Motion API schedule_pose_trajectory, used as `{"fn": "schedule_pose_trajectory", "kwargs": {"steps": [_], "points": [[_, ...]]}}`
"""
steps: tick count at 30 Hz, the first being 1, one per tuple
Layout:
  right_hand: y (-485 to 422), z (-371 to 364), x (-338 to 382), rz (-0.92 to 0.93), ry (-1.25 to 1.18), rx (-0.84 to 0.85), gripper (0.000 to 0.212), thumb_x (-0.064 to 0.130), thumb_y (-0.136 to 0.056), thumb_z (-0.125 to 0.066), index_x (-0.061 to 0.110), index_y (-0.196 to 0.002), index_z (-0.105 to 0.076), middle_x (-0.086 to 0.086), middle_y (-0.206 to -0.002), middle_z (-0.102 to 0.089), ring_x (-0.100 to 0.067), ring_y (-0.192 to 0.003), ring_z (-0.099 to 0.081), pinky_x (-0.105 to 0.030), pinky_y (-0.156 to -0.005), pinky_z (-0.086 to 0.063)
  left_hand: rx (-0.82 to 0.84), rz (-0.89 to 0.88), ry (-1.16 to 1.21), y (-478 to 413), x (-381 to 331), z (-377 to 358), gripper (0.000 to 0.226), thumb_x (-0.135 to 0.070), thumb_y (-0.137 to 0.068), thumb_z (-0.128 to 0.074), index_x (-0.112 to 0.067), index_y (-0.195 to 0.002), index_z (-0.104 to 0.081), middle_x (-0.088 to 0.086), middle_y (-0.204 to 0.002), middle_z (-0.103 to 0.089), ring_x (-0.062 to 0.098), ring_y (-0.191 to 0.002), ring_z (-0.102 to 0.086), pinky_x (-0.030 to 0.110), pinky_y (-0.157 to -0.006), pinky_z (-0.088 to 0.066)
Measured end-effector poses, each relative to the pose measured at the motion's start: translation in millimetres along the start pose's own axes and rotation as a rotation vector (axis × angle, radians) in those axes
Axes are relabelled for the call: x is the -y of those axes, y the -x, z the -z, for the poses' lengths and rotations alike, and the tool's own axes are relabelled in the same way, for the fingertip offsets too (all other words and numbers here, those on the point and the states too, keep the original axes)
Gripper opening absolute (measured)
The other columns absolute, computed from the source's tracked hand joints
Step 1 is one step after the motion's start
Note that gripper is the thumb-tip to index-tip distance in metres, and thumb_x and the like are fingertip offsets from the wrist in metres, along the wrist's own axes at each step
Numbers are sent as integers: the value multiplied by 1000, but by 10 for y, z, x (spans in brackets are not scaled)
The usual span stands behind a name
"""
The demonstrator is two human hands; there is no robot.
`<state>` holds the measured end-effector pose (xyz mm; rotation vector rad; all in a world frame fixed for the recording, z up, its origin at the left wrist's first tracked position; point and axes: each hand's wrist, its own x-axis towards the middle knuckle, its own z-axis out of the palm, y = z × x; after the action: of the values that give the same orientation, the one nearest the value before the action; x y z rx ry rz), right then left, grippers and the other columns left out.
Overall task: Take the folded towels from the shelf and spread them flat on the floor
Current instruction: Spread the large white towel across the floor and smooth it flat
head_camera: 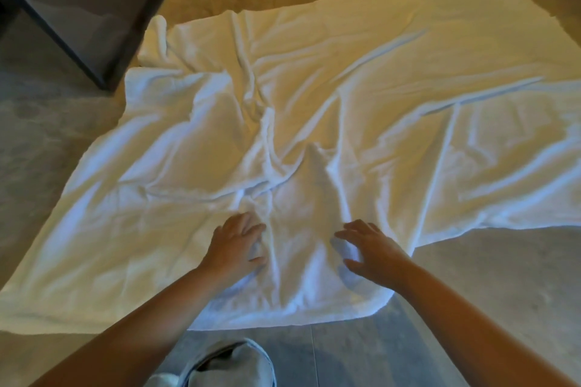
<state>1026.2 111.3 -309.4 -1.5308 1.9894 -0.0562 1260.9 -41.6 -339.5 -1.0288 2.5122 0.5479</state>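
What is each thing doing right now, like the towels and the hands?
Near towel: spread on the floor, wrinkled, bunched in the middle.
Far towel: spread on the floor, creased, partly under the near one.
Left hand: open, fingers pressing on the near towel.
Right hand: open, fingers spread, at the near towel; contact unclear.
Dark cabinet: standing at the towels' corner.
Knee: bent, just off the towel's edge.
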Motion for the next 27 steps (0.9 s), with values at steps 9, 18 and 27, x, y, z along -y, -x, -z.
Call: {"fn": "schedule_pose_trajectory", "kwargs": {"steps": [9,18,27], "points": [[-133,-111,64,-228,237,141,99,49,-72,-70,31,-145,-5,-10,-151,-7,-31,-136,-19,-36,-101,-43,221,200,72,-35,345,84,98,-53,-77,-65,-42,-145,5,-2,-152,30,18,-144,17,61,-106,-21],[-813,328,641,-189,185,-50,70,50,-78,-63,21,-134,-32,-8,-134,-32,-27,-122,-38,-38,-90,-48,-520,219,125,-261,889,811,33,-28,-83,-62,-10,-111,-61,10,-114,-55,31,-109,-50,38,-85,-42],[-1534,802,1197,-163,151,-54,73,50,-83,-57,26,-143,-21,-5,-151,-20,-27,-136,-27,-42,-103,-39,-339,416,175,-838,1507,1096,58,-42,-89,-51,-19,-139,-33,4,-157,-11,24,-144,-8,51,-112,-19]]}}
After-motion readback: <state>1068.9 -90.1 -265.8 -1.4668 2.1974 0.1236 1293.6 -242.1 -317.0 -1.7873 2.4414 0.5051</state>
